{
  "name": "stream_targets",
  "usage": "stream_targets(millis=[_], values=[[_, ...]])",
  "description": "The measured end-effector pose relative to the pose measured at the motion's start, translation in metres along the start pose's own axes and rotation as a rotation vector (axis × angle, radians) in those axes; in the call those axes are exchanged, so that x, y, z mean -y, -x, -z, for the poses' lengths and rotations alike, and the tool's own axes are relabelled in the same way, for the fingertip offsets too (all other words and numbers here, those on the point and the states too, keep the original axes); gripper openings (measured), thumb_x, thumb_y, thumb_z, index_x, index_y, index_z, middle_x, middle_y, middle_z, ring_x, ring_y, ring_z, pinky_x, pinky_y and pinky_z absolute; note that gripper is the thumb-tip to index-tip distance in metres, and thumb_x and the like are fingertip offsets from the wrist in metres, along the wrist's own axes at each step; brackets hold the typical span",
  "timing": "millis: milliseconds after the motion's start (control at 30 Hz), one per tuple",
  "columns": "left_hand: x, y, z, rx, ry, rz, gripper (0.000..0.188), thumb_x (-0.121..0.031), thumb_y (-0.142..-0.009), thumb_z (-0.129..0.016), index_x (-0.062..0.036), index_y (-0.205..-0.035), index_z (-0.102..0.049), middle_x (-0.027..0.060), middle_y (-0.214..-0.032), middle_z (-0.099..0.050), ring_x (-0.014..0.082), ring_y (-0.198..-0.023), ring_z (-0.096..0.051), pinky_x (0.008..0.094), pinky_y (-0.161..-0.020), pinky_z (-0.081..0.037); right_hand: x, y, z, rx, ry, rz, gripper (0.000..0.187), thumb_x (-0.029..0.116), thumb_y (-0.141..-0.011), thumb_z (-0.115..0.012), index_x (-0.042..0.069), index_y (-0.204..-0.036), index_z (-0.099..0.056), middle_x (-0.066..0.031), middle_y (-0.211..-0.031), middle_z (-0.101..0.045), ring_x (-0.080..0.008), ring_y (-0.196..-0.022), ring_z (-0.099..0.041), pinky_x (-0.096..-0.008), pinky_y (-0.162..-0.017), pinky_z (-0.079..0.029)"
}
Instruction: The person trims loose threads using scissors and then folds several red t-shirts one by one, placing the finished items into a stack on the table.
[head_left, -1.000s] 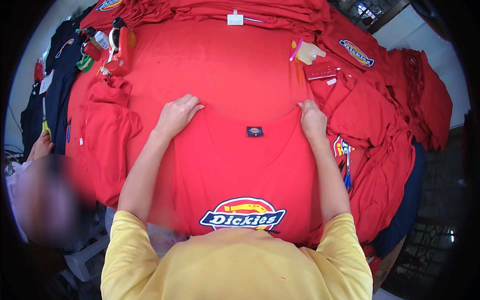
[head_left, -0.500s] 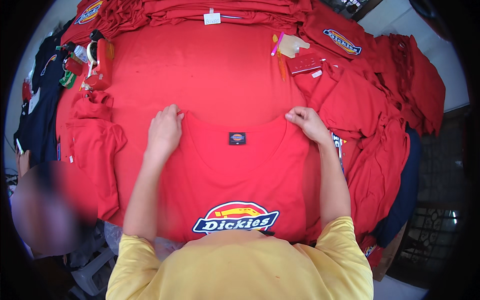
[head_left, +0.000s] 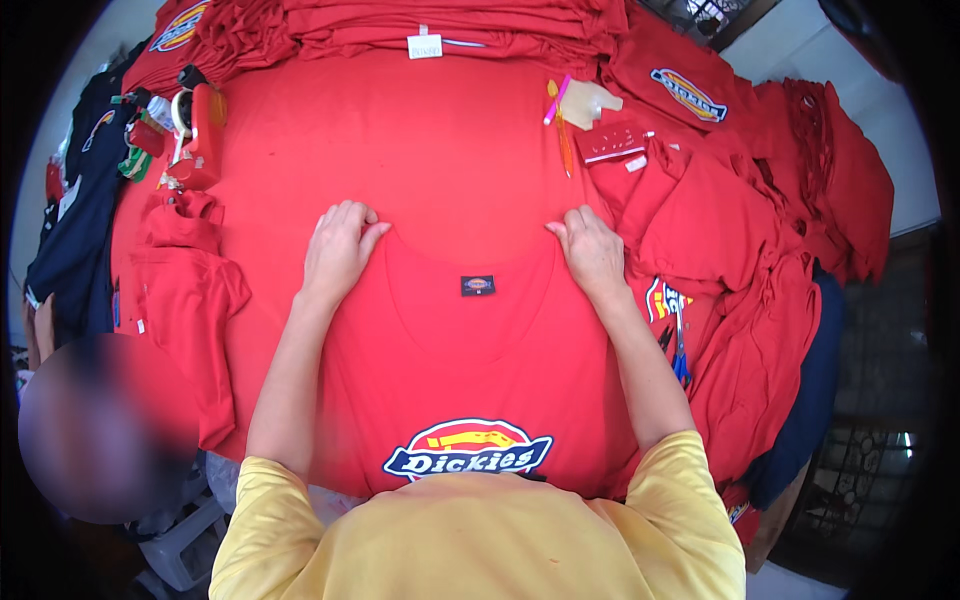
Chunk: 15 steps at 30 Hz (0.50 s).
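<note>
A red shirt [head_left: 470,370] with a printed chest logo and a small dark neck label [head_left: 478,286] lies face up in front of me, its lower part hidden by my body. My left hand [head_left: 342,250] pinches the left shoulder beside the wide scooped neckline. Opposite it, my right hand [head_left: 592,250] has the right shoulder between thumb and fingers. Between the two hands the back of the neckline hangs in a shallow curve. Both hands rest at or just over the red cloth [head_left: 400,130] spread on the table.
Folded red shirts [head_left: 460,25] line the far edge, with more heaped at the right [head_left: 720,210]. A red tape dispenser [head_left: 205,135] stands far left. A pink marker [head_left: 558,98], an orange pen [head_left: 565,145] and blue-handled scissors [head_left: 681,362] lie to the right. A blurred person [head_left: 100,430] is at left.
Both hands have moved inward, narrowing the shirt's neckline. The neck label sits slightly nearer to me, and the scissors by my right forearm show more fully.
</note>
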<state>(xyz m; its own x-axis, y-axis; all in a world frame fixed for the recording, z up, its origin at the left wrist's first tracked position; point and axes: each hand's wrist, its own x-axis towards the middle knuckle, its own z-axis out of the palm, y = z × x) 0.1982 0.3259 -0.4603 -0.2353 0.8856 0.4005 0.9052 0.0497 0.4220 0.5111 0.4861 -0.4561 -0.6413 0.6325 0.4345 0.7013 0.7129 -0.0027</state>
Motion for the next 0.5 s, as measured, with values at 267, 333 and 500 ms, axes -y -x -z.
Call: stream_targets(millis=[267, 333, 500], values=[[-0.037, 0.029, 0.016, -0.139, -0.255, 0.054, 0.022, -0.018, -0.084, -0.069, -0.0062, -0.099, -0.059, 0.0082, -0.103, -0.057, 0.0272, -0.099, -0.051, 0.041, -0.084, -0.04, 0.019, 0.02, 0.024, -0.173, -0.139, -0.024, 0.021, 0.024, -0.085, -0.066, 0.006, -0.094, -0.059, -0.0114, -0.095, -0.059, -0.0332, -0.089, -0.055, -0.0436, -0.076, -0.043], [-0.056, 0.053, 0.019, -0.143, -0.25, 0.108, 0.024, -0.014, -0.086, -0.065, -0.0051, -0.108, -0.059, 0.0105, -0.11, -0.056, 0.0286, -0.104, -0.051, 0.0418, -0.089, -0.04, 0.029, 0.049, 0.034, -0.15, -0.221, -0.054, 0.027, 0.013, -0.086, -0.063, 0.003, -0.112, -0.06, -0.0135, -0.118, -0.06, -0.0352, -0.104, -0.055, -0.0471, -0.089, -0.041], [-0.07, 0.094, 0.005, -0.043, -0.335, 0.143, 0.04, -0.011, -0.092, -0.052, -0.0021, -0.131, -0.053, 0.0143, -0.137, -0.05, 0.032, -0.129, -0.043, 0.0452, -0.107, -0.034, 0.058, 0.089, 0.036, 0.117, -0.196, -0.106, 0.049, 0.018, -0.091, -0.057, 0.001, -0.136, -0.047, -0.0152, -0.145, -0.043, -0.0334, -0.135, -0.037, -0.0504, -0.112, -0.025]])
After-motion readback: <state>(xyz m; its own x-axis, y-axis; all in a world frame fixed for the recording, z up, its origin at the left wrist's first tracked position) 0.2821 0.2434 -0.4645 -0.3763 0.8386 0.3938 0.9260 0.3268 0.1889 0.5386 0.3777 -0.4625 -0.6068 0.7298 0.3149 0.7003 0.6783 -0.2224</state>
